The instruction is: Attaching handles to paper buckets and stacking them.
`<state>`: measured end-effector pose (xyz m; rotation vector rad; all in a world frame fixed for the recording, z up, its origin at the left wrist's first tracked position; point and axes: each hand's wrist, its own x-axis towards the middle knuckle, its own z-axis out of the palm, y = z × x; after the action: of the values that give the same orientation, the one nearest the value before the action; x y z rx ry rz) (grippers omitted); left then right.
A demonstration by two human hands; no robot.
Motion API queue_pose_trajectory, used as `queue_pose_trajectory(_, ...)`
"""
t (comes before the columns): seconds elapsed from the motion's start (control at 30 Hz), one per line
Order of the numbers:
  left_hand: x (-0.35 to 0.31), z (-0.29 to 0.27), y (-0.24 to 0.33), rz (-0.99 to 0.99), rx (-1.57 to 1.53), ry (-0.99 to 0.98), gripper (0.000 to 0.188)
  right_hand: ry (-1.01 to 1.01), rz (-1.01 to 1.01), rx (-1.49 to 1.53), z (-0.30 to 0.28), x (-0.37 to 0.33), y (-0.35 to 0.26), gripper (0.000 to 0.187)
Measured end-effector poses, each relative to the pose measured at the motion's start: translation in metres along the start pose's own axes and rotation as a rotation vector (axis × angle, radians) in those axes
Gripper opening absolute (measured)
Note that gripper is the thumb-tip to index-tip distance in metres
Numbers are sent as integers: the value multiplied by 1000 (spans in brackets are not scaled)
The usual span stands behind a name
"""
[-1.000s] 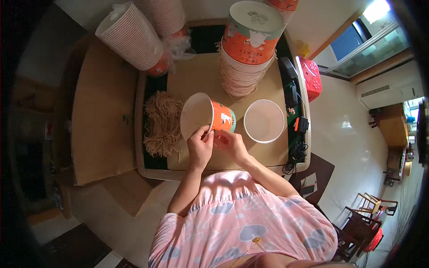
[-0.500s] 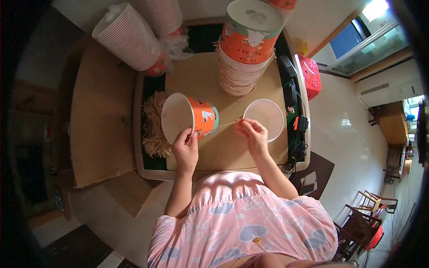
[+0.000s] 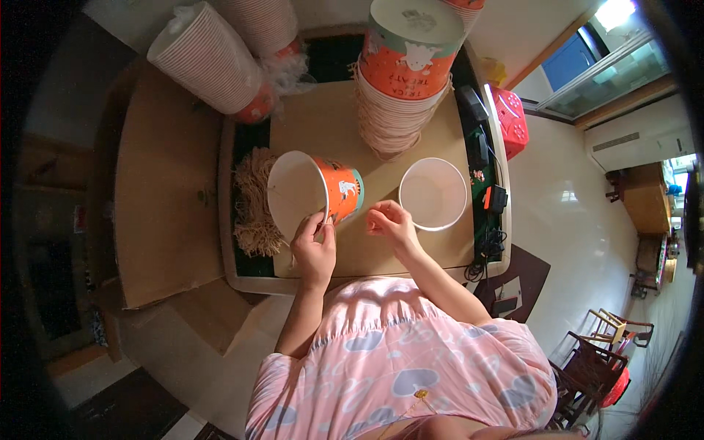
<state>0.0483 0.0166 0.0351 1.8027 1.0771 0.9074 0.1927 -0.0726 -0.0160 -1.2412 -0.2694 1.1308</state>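
Observation:
My left hand (image 3: 314, 242) pinches the near rim of an orange paper bucket (image 3: 342, 189), which lies tipped on its side with its white mouth to the left. My right hand (image 3: 391, 224) is just right of the bucket, its fingers curled together; whatever they may hold is too small to make out. Beyond that hand a second paper bucket (image 3: 433, 194) shows its white inside. A bundle of beige cords (image 3: 255, 205) lies left of the tipped bucket.
A tall stack of orange buckets (image 3: 407, 70) with cords hanging round it stands at the back. Wrapped bucket stacks (image 3: 209, 62) lean at the back left, by a cardboard box (image 3: 172, 198). Black adapters and cables (image 3: 495, 202) line the table's right edge; a red stool (image 3: 509, 121) stands beyond.
My right hand has moved left and slightly down, toward the tipped bucket. The thin cord stretched between it and the bucket no longer shows. My left hand has shifted slightly right.

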Motion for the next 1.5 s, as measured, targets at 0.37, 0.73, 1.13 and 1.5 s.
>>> queue_pose_trajectory(0.37, -8, 3, 11, 65, -65, 26, 14, -181, 804, 703, -5, 1, 66, 54)
queue_pose_trajectory(0.73, -14, -12, 13, 48, -63, 57, 10, 76, 305, 662, -9, 25, 8, 26)
queue_pose_trajectory(1.13, -8, 7, 27, 96, -42, -51, 42, -455, 155, -72, 15, -26, -66, 72)
queue_pose_trajectory(1.5, -7, 12, 19, 243, -1, -250, 14, -457, -54, -355, 20, -20, -68, 60)
